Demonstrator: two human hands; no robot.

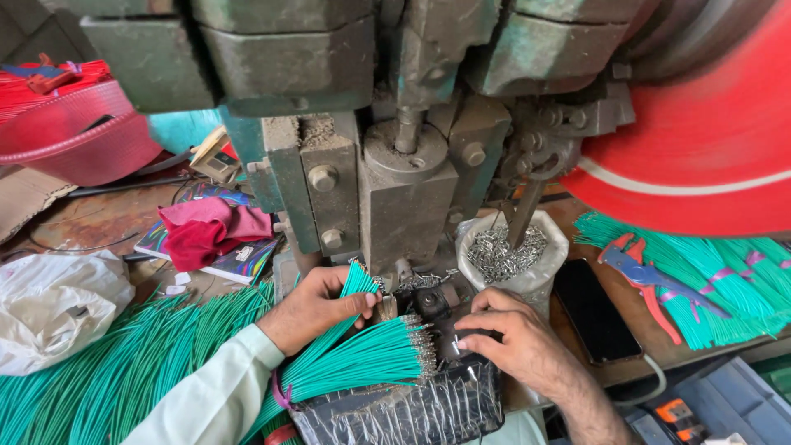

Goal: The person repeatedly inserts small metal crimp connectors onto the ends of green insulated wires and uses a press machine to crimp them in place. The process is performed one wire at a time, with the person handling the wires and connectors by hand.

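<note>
His left hand [317, 306] grips a fanned bundle of green wires [362, 354] beside the press [404, 198], while the right hand [515, 338], curled loosely and holding nothing I can see, rests near the die, where fingers could get caught.

Green wires [362, 358] glossy plastic; press [404, 189] worn, probably painted metal.

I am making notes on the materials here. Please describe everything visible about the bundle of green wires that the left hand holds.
The bundle of green wires is many thin teal plastic-coated wires, tied near the wrist with a purple band. It fans toward the press, the ends tipped with small metal terminals. The left hand grips part of it; the rest lies over a black tray.
</note>
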